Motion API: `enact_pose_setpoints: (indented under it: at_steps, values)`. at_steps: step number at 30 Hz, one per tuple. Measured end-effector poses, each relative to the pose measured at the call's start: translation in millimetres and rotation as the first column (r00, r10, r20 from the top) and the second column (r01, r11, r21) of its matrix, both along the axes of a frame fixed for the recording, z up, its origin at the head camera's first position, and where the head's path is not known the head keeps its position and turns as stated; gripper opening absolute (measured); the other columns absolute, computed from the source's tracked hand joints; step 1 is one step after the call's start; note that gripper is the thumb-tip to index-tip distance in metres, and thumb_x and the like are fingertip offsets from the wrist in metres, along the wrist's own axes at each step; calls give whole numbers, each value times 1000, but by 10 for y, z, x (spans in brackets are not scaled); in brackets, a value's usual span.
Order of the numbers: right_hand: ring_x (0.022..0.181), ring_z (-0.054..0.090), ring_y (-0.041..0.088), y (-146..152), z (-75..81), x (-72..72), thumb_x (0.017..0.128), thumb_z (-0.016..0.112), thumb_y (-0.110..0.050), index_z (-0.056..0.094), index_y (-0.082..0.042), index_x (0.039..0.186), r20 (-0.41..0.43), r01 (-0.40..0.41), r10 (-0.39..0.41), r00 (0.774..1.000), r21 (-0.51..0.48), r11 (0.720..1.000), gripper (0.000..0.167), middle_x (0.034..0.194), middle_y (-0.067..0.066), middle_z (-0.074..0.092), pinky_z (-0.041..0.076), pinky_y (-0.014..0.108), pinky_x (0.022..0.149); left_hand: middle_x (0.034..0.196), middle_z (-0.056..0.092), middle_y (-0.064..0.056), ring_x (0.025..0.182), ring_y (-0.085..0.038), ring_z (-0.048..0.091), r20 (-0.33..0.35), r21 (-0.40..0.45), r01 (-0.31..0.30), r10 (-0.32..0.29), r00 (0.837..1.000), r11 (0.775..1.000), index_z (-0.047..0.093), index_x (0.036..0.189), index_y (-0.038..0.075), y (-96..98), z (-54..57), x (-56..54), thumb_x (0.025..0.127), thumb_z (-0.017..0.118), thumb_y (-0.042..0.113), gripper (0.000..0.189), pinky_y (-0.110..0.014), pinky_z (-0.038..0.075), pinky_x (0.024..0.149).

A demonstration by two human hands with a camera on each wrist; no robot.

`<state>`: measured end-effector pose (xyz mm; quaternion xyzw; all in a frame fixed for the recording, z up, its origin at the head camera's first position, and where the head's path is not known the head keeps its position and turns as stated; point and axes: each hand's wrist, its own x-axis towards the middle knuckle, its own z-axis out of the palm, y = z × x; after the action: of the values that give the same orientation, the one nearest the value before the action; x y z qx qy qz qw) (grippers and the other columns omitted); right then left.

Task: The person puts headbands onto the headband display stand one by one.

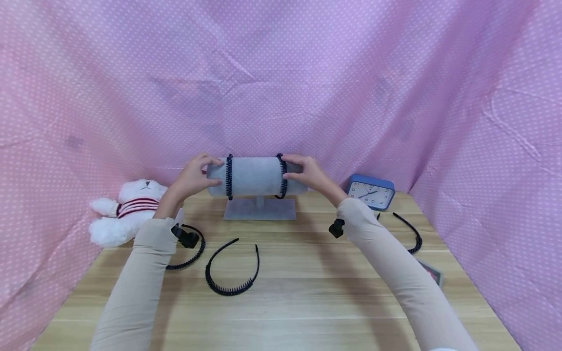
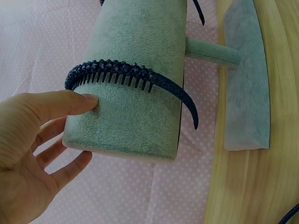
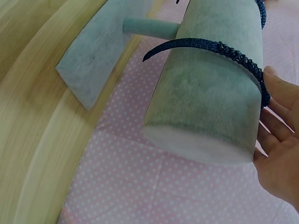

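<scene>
A grey plush display roll (image 1: pixel 256 176) lies level on a post above its flat base (image 1: pixel 260 209). Two dark beaded toothed headbands sit around it, the left headband (image 1: pixel 229 176) and the right headband (image 1: pixel 283 176). At the roll's left end, my left hand (image 1: pixel 195 173) has its thumb on the plush beside the left headband, fingers spread around the end. My right hand (image 1: pixel 307 173) is at the right end, its thumb touching the right headband (image 3: pixel 243 58). Its other fingers lie along the roll's side, partly hidden in the right wrist view.
More headbands lie on the wooden table: one at front centre (image 1: pixel 228 291), one by my left sleeve (image 1: pixel 199 251) and one at right (image 1: pixel 414 239). A white plush bear (image 1: pixel 131 214) sits left, a blue clock (image 1: pixel 372 192) stands right, and pink dotted cloth (image 1: pixel 281 73) hangs behind.
</scene>
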<state>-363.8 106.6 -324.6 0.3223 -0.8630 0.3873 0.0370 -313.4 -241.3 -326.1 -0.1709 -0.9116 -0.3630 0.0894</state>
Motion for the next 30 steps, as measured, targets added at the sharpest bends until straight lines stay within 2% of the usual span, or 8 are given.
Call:
enact_pose_setpoints:
  at_steps: [9, 22, 27, 30]
  values:
    - [145, 47, 30, -98, -8, 3, 92, 76, -15, 58, -6, 143, -11, -7, 7, 1000, 8, 1000, 55, 152, 15, 53, 33, 44, 125, 143, 51, -23, 134, -44, 45, -3, -12, -8, 8, 1000, 1000, 59, 135, -5, 12, 4, -15, 86, 77, 1, 52, -61, 44, 111]
    - [145, 47, 32, -195, 28, -1, 90, 78, -12, 57, -2, 143, -49, -63, 64, 997, 29, 998, 58, 151, 17, 52, 34, 43, 124, 143, 51, -22, 135, -42, 45, 7, -16, -12, 13, 1000, 1000, 59, 135, -4, 7, 17, -10, 87, 77, 1, 52, -59, 44, 112]
    - [145, 47, 30, -220, 38, -19, 91, 78, -15, 57, -5, 145, -32, -52, 54, 998, 53, 997, 59, 152, 14, 53, 30, 46, 126, 143, 51, -22, 135, -42, 46, 11, -14, -14, 14, 1000, 1000, 59, 135, -5, 15, 22, -3, 87, 77, 0, 52, -59, 44, 112]
    - [145, 46, 28, -233, 44, -31, 92, 77, -17, 56, -8, 146, -8, -46, 46, 999, 57, 997, 59, 152, 11, 53, 20, 52, 129, 143, 51, -22, 135, -42, 45, 17, -14, -14, 14, 1000, 1000, 59, 135, -5, 21, 26, -3, 87, 77, 0, 51, -59, 44, 112]
